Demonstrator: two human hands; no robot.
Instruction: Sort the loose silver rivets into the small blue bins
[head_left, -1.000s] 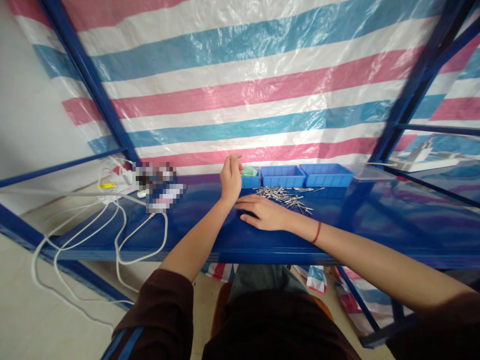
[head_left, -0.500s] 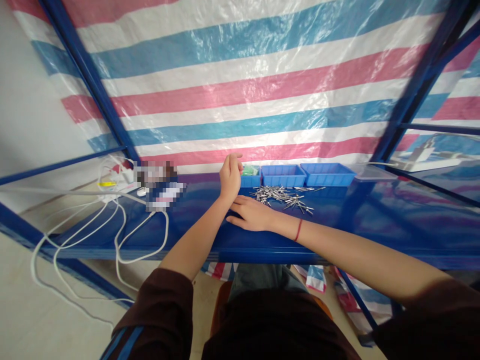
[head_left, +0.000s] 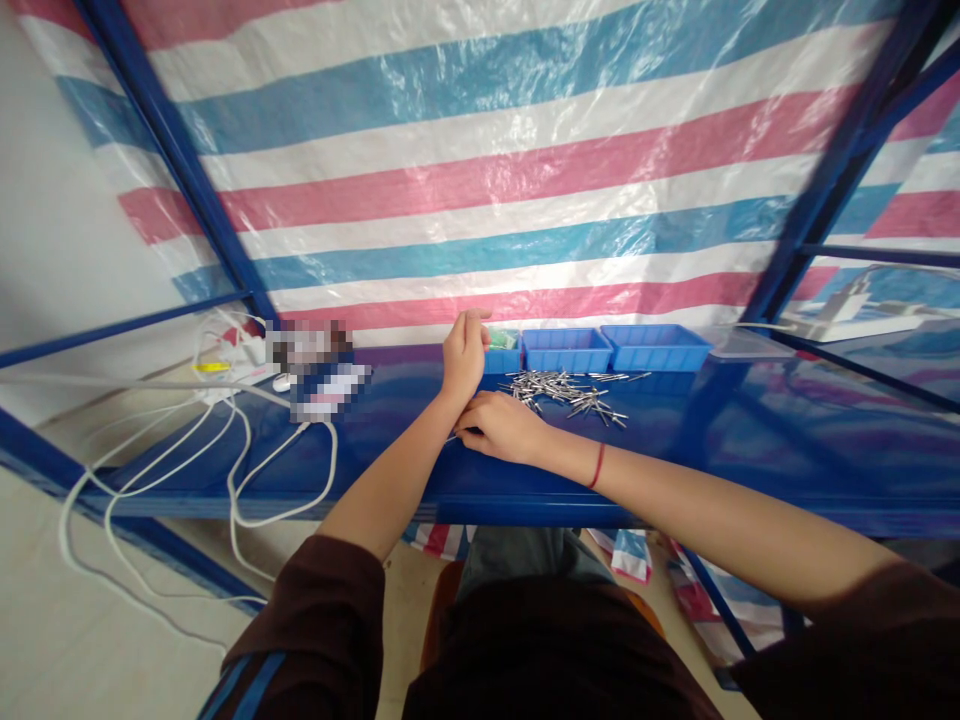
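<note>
My left hand [head_left: 465,355] is raised at the left end of the bins, wrist bent and fingers curled inward; whatever it holds is hidden. Just below it, my right hand [head_left: 504,426] is low over the blue table, thumb and fingers pinched together. A thin, pale metal rod [head_left: 451,437] pokes out from these fingertips, mostly hidden. To the right of my hands lies a loose pile of thin silver metal rods [head_left: 551,388], with a few apart at its right side. Behind my left hand, a blue bin [head_left: 504,361] holds a green, plastic-wrapped packet [head_left: 501,341].
Two more blue bins [head_left: 568,352] stand along the back, beside a clear plastic lid [head_left: 750,345]. White cables [head_left: 240,470] and a power strip [head_left: 225,370] occupy the left end near a blurred item [head_left: 330,385]. Blue frame posts [head_left: 806,200] and a striped sheet [head_left: 510,180] enclose the table.
My right hand's fingers have gone from spread to pinched, and a thin rod now shows at their tips. My left hand has stayed almost in place, turning slightly.
</note>
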